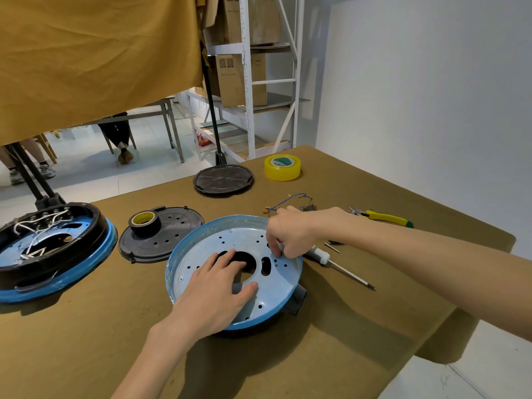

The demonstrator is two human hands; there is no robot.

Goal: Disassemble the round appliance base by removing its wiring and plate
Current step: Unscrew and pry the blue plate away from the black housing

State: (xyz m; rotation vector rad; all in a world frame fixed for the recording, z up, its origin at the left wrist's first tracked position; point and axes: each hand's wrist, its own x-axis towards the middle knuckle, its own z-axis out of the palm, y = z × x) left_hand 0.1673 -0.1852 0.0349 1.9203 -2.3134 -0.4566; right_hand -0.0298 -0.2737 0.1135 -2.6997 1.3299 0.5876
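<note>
The round blue appliance base lies open side up on the table, its pale metal plate inside showing several holes and a large dark cutout. My left hand presses flat on the plate, fingers spread over the cutout. My right hand reaches in at the base's far right rim, fingers curled and pinching something small on the plate; what it pinches is hidden. A bundle of removed wiring with blue leads lies just behind the base.
A second blue base with white wires sits at left. Two black round covers lie behind, one bearing a black tape roll. Yellow tape, a screwdriver and yellow-handled pliers lie to the right.
</note>
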